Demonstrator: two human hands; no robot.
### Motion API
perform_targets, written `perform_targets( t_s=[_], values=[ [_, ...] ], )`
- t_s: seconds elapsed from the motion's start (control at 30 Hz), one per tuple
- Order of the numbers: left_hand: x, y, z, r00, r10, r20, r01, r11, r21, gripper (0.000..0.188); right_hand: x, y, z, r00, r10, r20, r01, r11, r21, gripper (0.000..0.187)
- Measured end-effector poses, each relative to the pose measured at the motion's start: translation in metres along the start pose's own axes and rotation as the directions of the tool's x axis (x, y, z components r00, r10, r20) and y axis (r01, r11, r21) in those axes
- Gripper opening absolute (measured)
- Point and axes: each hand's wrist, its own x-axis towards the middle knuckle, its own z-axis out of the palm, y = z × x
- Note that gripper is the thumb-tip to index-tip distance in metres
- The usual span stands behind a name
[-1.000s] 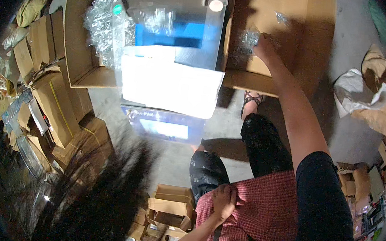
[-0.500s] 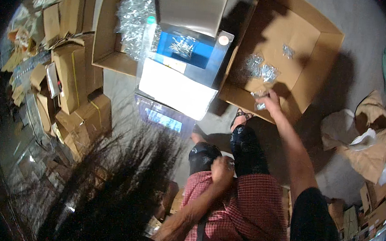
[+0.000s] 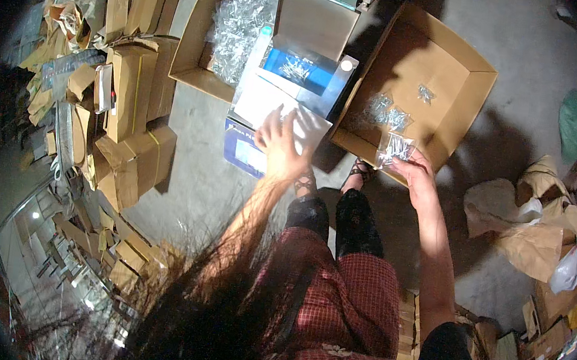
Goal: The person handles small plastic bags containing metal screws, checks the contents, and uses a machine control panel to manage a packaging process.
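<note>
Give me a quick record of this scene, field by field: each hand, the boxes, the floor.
left hand: flat on white sheet by the blue tray
right hand: holds small clear bag of metal parts
open box: a few clear bags inside
second box: heaped with clear bags
floor: grey concrete, stacked cartons at left
</note>
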Motion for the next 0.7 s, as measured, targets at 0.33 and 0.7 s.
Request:
perform_targets(
  t_s=[0.33,0.7],
  values=[
    [-0.089,0.059,-0.124,0.524,0.487,0.699,0.85,-0.353,-0.391,0.064,-0.12,-0.044,0.137,0.709,-0.66,0.248,0.705,0.659,-0.261,0.025],
    [-0.18,-0.01,-0.324,0.921,0.18,0.346,0.382,-0.242,-0.892,0.028,-0.305,-0.074,0.304,0.657,-0.665,0.354,0.724,0.687,-0.053,0.064]
  ],
)
